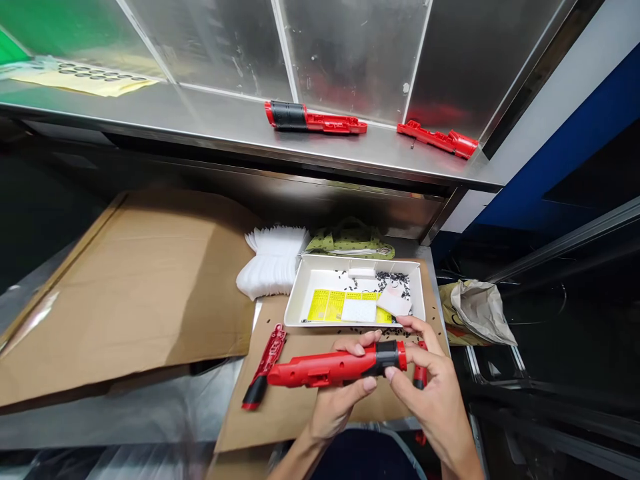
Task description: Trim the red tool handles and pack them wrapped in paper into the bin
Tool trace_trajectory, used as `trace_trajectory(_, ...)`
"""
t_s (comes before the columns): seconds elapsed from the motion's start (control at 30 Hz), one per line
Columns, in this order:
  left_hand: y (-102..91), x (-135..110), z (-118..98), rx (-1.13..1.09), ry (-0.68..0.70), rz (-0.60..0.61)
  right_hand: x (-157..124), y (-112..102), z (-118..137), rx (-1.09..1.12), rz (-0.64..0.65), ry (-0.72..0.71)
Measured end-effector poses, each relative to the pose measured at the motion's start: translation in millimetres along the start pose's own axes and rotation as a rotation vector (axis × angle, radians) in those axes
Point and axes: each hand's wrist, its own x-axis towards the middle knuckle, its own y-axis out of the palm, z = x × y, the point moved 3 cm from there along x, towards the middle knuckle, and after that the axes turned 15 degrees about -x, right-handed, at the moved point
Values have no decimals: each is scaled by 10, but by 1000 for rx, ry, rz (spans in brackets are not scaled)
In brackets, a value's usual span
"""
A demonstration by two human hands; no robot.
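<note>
A red plastic tool housing (pixel 320 368) with a black band near its right end lies level in front of me. My left hand (pixel 340 403) is wrapped round it from below, thumb at the front and fingers behind. My right hand (pixel 433 383) grips the banded end, its thumb on the rim and one finger at the end opening; another finger is raised. To the left, a similar red half shell (pixel 266 367) with a black end lies on the cardboard. Partly hidden behind my right hand is another red and black part (pixel 421 370).
Just beyond the housing stands a white tray (pixel 290 303) with small black pieces, yellow labels and white pads (pixel 359 311). A white stack (pixel 275 260) and green pouch (pixel 350 243) sit behind. More red shells (pixel 335 124) rest on the metal shelf (pixel 215 127). A large carton (pixel 130 280) is at left.
</note>
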Motion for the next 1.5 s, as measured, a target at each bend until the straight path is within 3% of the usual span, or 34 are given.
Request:
trace_trajectory(0.33, 88, -18, -108, 95, -142, -59, 38, -62, 10, 63, 103, 1)
trace_trajectory(0.43, 90, -33, -86, 111, -108, -78, 44, -1, 33, 19, 31, -23)
trace_trajectory(0.6, 150, -17, -49, 67, -75, -115, -25, 35, 20, -130, -205, 17)
trace_trajectory(0.77, 227, 60, -106, -153, -167, -205, -140, -227, -17, -226, -97, -64)
trace_trajectory(0.87, 217, 84, -128, -247, -190, -300, -177, -372, -6, -191, -170, -60)
trace_trajectory(1.0, 198, 81, -129, -291, -180, -333, -171, -317, 47, -138, -235, -48)
trace_trajectory(1.1, 229, 66, -150, -283, -167, -306, -152, -219, 42, -147, -225, -54)
trace_trajectory(1.3, 247, 26, -136, -141, -91, -219, -98, -85, -69, -106, -24, -68)
trace_trajectory(1.5, 86, 39, -34, 32, -41, 14, -38, -77, -103, -73, 56, -48)
